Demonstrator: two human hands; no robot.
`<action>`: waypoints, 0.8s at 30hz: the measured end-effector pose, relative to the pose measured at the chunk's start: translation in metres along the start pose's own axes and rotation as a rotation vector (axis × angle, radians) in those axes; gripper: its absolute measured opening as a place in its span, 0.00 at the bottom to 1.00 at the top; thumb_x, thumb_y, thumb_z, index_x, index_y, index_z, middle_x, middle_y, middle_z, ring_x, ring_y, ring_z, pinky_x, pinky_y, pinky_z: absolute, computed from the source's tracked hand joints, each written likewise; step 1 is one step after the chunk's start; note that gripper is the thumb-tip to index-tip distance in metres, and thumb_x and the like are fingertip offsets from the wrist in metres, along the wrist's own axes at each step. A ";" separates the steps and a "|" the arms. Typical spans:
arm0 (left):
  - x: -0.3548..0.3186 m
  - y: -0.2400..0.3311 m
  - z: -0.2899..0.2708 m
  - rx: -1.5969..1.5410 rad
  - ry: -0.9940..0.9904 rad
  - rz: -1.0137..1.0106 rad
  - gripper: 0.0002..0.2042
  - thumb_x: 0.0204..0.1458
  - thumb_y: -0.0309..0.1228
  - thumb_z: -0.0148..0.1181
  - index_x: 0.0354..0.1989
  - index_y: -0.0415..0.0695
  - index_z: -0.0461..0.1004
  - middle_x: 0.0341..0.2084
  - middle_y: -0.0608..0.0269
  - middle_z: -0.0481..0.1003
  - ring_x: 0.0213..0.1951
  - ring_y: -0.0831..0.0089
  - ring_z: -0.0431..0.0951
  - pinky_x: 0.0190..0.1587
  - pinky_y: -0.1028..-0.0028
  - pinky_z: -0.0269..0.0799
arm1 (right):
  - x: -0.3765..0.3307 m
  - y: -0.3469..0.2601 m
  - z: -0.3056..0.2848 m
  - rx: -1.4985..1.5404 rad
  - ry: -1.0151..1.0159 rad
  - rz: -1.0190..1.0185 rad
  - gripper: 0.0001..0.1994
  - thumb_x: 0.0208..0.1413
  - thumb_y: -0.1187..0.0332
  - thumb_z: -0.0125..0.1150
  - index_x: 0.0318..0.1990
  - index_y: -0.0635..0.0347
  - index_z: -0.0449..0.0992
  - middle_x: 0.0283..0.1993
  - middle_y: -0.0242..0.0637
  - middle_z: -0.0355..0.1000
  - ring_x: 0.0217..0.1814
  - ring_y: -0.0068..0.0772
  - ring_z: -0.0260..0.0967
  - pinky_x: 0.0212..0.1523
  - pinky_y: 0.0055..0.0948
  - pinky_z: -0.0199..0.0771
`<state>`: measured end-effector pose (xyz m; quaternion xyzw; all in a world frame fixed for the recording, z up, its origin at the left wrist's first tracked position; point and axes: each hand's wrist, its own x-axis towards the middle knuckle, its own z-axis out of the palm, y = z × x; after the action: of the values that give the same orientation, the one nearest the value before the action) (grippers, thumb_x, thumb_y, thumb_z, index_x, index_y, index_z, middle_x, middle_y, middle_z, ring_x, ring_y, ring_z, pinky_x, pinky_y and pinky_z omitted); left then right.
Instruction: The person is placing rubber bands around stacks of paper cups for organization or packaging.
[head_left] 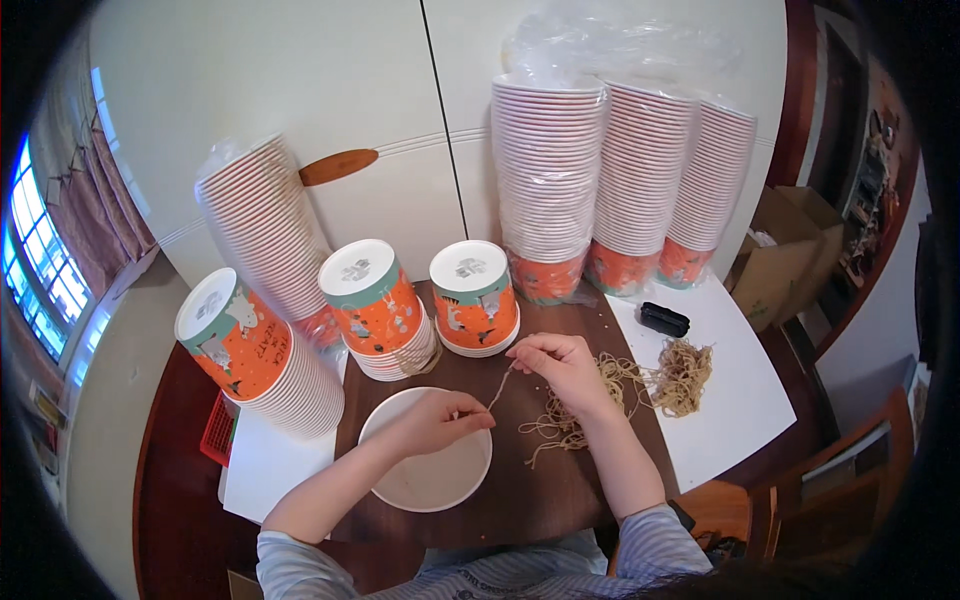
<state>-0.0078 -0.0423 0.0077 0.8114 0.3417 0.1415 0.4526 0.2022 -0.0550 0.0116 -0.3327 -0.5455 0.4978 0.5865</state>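
Brown tabletop (555, 490); white panels (280, 80); twine (502, 387)

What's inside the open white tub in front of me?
Only pale inner surface shows in the white tub; whatever lies beneath your left hand and forearm is covered, so I can't tell.

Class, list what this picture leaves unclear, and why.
Head view throughout:
The open paper tub, part of its inside: covered by the left hand.
Whether the twine strand ends inside the right hand: its fingers hide that.
The red basket, partly: behind the white tabletop.
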 end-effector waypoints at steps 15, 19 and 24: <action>0.006 0.030 -0.001 -0.373 0.148 0.030 0.06 0.50 0.27 0.53 0.33 0.37 0.70 0.25 0.66 0.72 0.28 0.84 0.70 0.32 0.84 0.66 | -0.004 -0.010 0.002 -0.005 -0.086 -0.048 0.08 0.50 0.73 0.53 0.35 0.68 0.75 0.32 0.35 0.69 0.31 0.20 0.63 0.32 0.18 0.64; 0.006 0.027 -0.002 -0.456 0.226 0.063 0.05 0.49 0.27 0.54 0.31 0.37 0.70 0.24 0.67 0.72 0.27 0.84 0.70 0.32 0.84 0.66 | -0.005 -0.012 0.000 -0.066 -0.087 -0.062 0.07 0.49 0.77 0.53 0.36 0.68 0.74 0.32 0.35 0.69 0.31 0.19 0.63 0.32 0.18 0.64; 0.001 0.034 -0.001 -0.382 0.278 0.036 0.05 0.48 0.27 0.56 0.29 0.39 0.70 0.22 0.68 0.71 0.27 0.84 0.70 0.31 0.84 0.65 | -0.004 -0.013 0.008 0.129 -0.021 0.032 0.06 0.47 0.78 0.53 0.34 0.67 0.73 0.32 0.33 0.69 0.31 0.18 0.64 0.33 0.19 0.64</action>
<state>0.0067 -0.0532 0.0360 0.6898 0.3532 0.3219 0.5438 0.1977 -0.0642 0.0241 -0.2975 -0.5131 0.5447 0.5929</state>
